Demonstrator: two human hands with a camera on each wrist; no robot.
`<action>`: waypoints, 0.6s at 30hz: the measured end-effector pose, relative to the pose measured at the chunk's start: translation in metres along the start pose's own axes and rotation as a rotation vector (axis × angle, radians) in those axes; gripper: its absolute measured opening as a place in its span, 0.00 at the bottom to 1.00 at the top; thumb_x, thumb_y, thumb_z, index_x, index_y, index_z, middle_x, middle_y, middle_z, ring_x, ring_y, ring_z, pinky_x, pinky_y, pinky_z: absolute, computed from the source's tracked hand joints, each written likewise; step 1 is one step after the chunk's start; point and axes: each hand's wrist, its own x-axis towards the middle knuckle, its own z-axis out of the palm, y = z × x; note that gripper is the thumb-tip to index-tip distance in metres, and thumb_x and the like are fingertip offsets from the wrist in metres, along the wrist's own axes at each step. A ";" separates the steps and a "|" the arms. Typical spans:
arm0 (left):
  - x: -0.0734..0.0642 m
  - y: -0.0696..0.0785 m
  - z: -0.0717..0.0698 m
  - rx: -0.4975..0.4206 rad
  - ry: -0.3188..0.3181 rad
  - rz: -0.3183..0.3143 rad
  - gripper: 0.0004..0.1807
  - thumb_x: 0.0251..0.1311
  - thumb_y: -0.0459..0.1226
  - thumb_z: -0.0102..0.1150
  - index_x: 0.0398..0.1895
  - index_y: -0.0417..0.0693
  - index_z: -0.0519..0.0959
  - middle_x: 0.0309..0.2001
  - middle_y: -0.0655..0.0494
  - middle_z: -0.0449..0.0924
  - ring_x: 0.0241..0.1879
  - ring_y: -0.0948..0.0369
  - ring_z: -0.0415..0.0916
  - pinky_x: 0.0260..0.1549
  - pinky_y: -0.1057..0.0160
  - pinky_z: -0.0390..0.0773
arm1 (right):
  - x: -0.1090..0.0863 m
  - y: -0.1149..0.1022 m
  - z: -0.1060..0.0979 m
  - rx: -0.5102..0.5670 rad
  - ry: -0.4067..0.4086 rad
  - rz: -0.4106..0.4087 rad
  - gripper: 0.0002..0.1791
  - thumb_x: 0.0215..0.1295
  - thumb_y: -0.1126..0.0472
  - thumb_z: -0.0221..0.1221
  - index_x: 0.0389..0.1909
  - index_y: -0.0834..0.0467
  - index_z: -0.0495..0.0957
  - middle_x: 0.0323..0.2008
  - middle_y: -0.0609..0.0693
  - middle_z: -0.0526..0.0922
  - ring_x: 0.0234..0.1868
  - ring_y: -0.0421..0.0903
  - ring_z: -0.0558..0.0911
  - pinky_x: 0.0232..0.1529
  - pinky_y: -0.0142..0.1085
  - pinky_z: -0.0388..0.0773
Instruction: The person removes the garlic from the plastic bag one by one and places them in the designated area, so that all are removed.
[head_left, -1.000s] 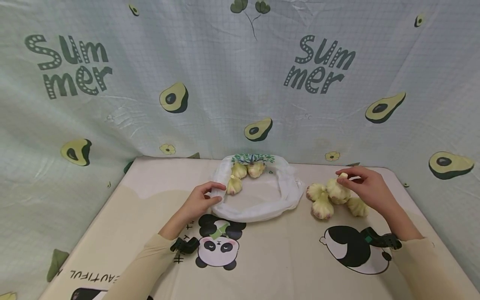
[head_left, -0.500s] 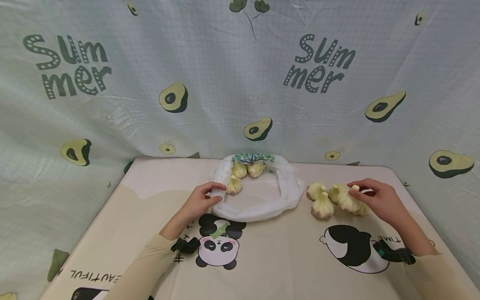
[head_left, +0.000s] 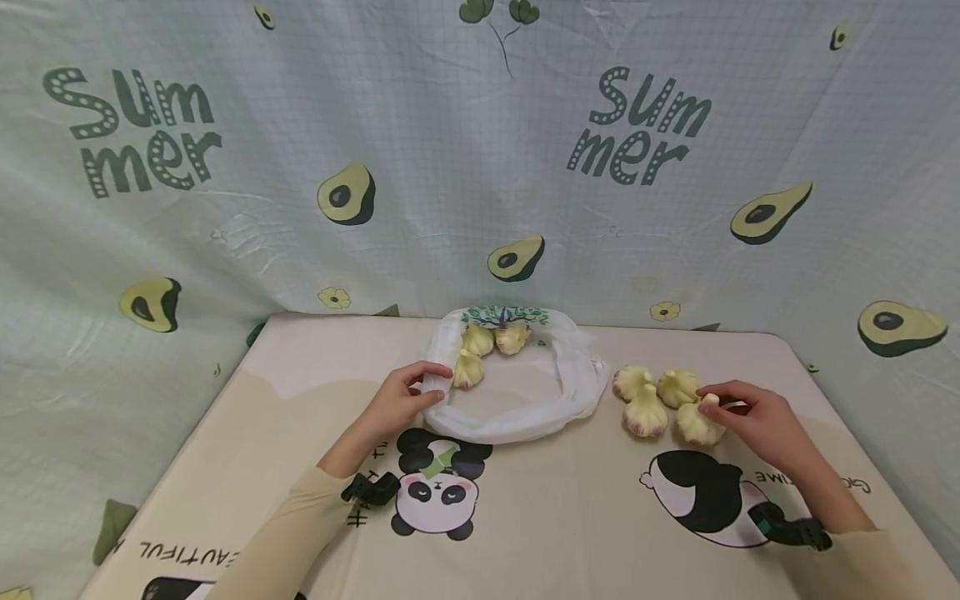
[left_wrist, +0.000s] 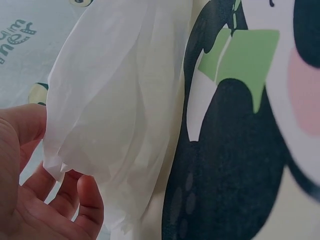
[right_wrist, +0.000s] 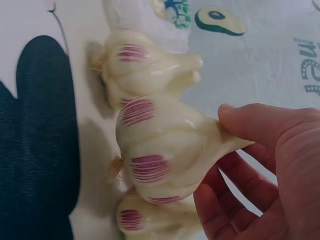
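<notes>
Right of the white bag (head_left: 510, 429), the right hand (head_left: 757, 421), nearly closed, pinches a garlic bulb (head_left: 698, 427) by its neck; at the bag's left edge, the left hand (head_left: 397, 402), loosely curled, grips it. The smooth neck might slip; a tug could collapse the bag.

The right hand (right_wrist: 292, 160) pinches the narrow neck of a garlic bulb (right_wrist: 167, 142), whose purple-striped base and root tuft (right_wrist: 115, 169) point left. A second bulb (right_wrist: 140, 65) shows above it; a third bulb (right_wrist: 152, 220) meets the lower edge. The table (right_wrist: 97, 145) bears a dark print (right_wrist: 37, 145); a white bag (right_wrist: 142, 22) and avocado-printed curtain (right_wrist: 250, 70) lie beyond.
</notes>
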 end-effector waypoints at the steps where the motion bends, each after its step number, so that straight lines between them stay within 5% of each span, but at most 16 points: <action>1: 0.000 0.000 0.000 0.001 0.000 0.001 0.16 0.61 0.26 0.62 0.54 0.36 0.79 0.56 0.41 0.78 0.49 0.51 0.69 0.38 0.61 0.69 | -0.001 0.001 0.001 -0.001 -0.003 0.001 0.15 0.67 0.57 0.64 0.48 0.63 0.83 0.46 0.59 0.83 0.39 0.25 0.74 0.36 0.23 0.75; 18: 0.001 0.000 -0.001 -0.001 0.011 0.009 0.16 0.60 0.27 0.63 0.52 0.39 0.81 0.54 0.44 0.79 0.49 0.53 0.70 0.40 0.59 0.70 | -0.003 0.004 0.015 -0.021 -0.043 0.061 0.16 0.66 0.56 0.66 0.49 0.62 0.83 0.46 0.59 0.83 0.40 0.39 0.78 0.35 0.27 0.77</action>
